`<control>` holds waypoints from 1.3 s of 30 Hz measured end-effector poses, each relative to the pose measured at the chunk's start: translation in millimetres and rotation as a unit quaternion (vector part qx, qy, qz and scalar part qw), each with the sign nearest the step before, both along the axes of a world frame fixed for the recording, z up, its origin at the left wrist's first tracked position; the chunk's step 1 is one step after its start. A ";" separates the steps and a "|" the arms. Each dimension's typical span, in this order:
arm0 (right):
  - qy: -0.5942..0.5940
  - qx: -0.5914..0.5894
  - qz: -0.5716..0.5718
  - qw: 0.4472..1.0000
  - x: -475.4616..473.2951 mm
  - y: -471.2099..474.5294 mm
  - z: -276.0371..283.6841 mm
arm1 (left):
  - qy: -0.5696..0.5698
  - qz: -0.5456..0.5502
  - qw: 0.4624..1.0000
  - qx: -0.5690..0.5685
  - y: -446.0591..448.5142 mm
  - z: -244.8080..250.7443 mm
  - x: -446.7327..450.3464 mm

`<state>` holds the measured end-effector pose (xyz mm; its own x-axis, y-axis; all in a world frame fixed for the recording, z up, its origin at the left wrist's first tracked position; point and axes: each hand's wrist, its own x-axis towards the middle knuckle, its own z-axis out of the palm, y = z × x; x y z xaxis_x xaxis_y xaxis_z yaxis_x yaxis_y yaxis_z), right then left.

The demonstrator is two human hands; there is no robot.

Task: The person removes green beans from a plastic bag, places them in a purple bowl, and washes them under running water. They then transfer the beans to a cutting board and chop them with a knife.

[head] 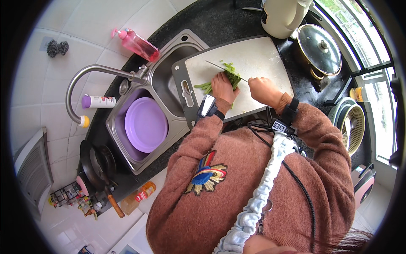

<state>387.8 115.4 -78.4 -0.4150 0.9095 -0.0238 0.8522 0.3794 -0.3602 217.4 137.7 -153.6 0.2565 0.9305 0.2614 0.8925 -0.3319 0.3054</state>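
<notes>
A white cutting board with a grey edge and a slotted handle lies partly over the sink. On it my left hand presses down a bunch of green beans, whose ends stick out to the left. My right hand grips a kitchen knife, its handle hidden in the fist. The thin knife blade stands edge-down across the beans, close to my left fingers. Small chopped green pieces lie on the far side of the blade.
A double steel sink with a curved faucet holds a purple basin at left. Near it stand a pink soap bottle and several pans. A lidded pot, an electric kettle and stacked baskets line the right.
</notes>
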 end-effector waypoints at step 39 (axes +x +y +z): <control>0.009 -0.062 -0.037 0.997 -11.1 10.7 5.9 | 0.067 0.013 0.995 -0.072 -3.3 11.1 -3.1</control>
